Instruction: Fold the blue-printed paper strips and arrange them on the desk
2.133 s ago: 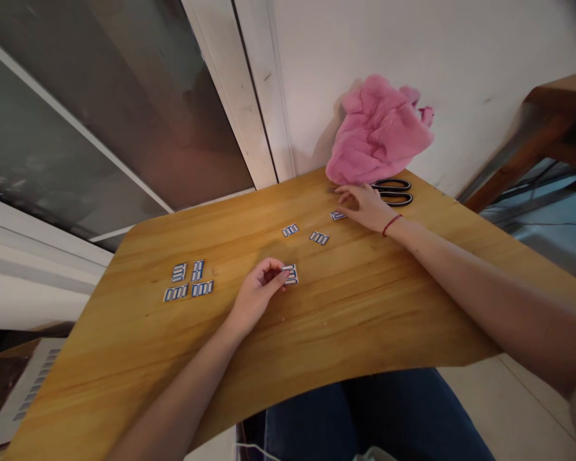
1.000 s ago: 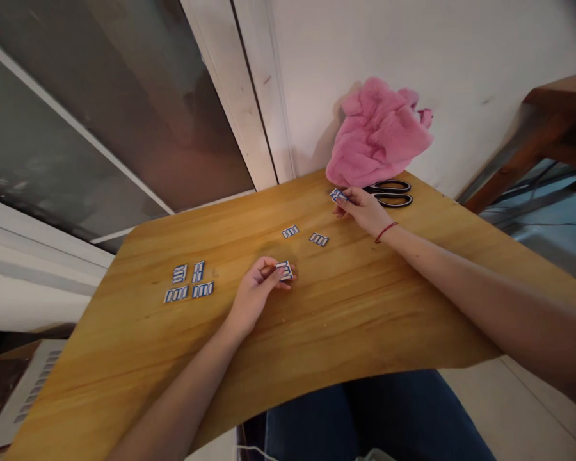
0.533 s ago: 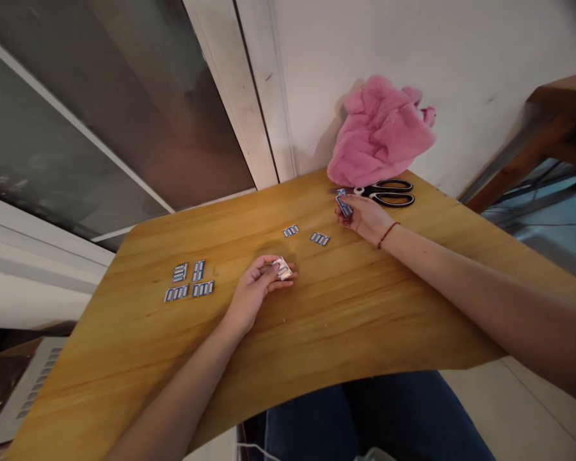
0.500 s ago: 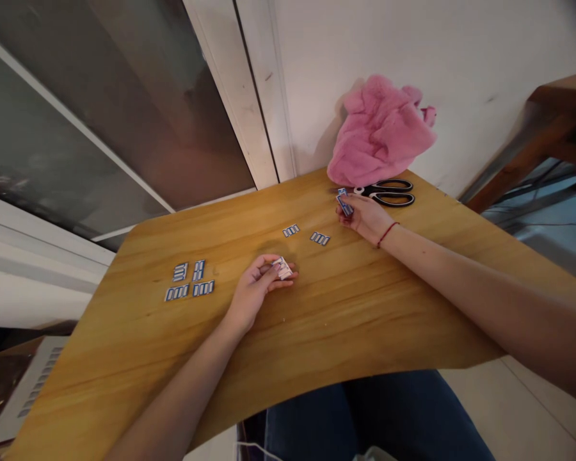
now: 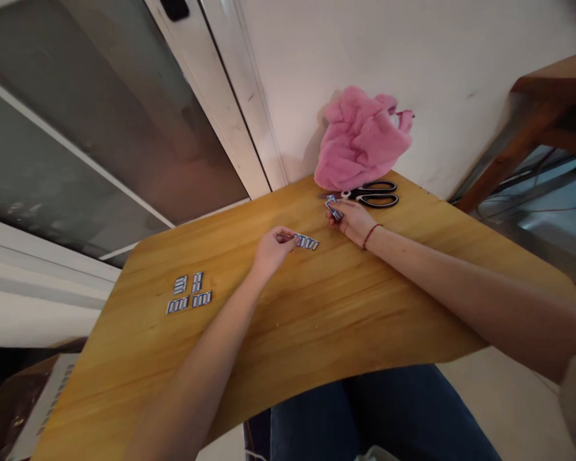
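My left hand (image 5: 274, 250) is over the middle of the table, thumb and fingertips pinched at the left end of a small blue-and-white striped card (image 5: 309, 242). Its fingers hide part of that spot, and I cannot tell whether one card or two overlapping ones lie there. Farther right, my right hand (image 5: 349, 219) is closed around a small stack of similar cards (image 5: 334, 209), just in front of the scissors (image 5: 372, 193). At the left of the table, several matching cards (image 5: 202, 299) lie flat in two short rows.
A pink plush cloth or bag (image 5: 362, 141) leans against the wall behind the scissors. The wooden table (image 5: 365, 320) meets a framed glass door (image 5: 125, 128) at the back left. A box (image 5: 43, 403) stands below the left edge, and brown wooden furniture (image 5: 542, 109) is at the right.
My left hand has moved forward and right to the loose cards, from where it held a pale card palm-up. My right hand keeps its stack. The view has shifted slightly.
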Tool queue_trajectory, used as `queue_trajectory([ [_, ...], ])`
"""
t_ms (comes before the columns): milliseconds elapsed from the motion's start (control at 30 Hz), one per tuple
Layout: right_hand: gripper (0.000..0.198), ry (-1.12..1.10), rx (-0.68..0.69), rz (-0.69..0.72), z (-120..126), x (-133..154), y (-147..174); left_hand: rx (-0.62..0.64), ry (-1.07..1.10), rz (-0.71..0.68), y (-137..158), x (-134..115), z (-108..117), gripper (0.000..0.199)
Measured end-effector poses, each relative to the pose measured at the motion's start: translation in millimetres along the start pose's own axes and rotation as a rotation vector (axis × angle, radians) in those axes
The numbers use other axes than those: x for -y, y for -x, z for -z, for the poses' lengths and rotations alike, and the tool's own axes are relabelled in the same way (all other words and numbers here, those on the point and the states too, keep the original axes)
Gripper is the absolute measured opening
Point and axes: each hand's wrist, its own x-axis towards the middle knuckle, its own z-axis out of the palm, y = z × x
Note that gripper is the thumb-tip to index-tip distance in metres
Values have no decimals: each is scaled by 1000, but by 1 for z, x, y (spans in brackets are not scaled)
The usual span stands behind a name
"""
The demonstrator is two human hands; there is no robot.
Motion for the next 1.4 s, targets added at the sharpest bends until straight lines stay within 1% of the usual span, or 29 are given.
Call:
queue_trajectory([
  [100,18,4,8,1,0,0,-1,3,-175,-30,-14,-3,-11,5],
  [167,18,9,2,-4,-1,1,0,-19,-240,-42,-17,-4,-16,9],
  [367,20,3,6,-9,-5,3,3,-31,-381,-53,-22,-4,-17,14],
  [433,20,2,9,-10,-5,2,3,-14,-422,-57,-25,-4,-18,23],
  [500,19,0,15,-12,-4,1,1,41,-453,-35,-28,-4,-19,27],
  [567,18,-4,24,-13,-2,0,0,108,-457,-5,-30,-5,-22,25],
  [633,16,-7,35,-7,-1,-1,-2,138,-441,-3,-31,-6,-25,24],
  [767,16,-6,54,9,1,-3,-3,117,-379,-56,-28,-4,-29,29],
  [833,17,-3,62,8,1,-4,-4,108,-342,-61,-26,-2,-30,29],
  [900,18,-1,66,9,2,-4,-4,117,-311,-36,-25,-2,-31,28],
  [1000,19,-8,65,17,2,-5,-5,174,-284,12,-25,-6,-32,21],
  [1100,17,-19,64,17,2,-4,-4,206,-271,32,-24,-10,-33,20],
  [1167,16,-23,53,8,2,-3,-3,195,-256,25,-22,-14,-30,21],
  [1233,16,-27,32,-2,1,-2,-3,181,-233,8,-21,-18,-22,21],
  [1300,16,-32,26,-5,1,-2,-3,168,-200,-6,-22,-24,-6,21],
  [1400,16,-33,38,-4,1,-3,-3,172,-209,-50,-32,-35,26,19],
])
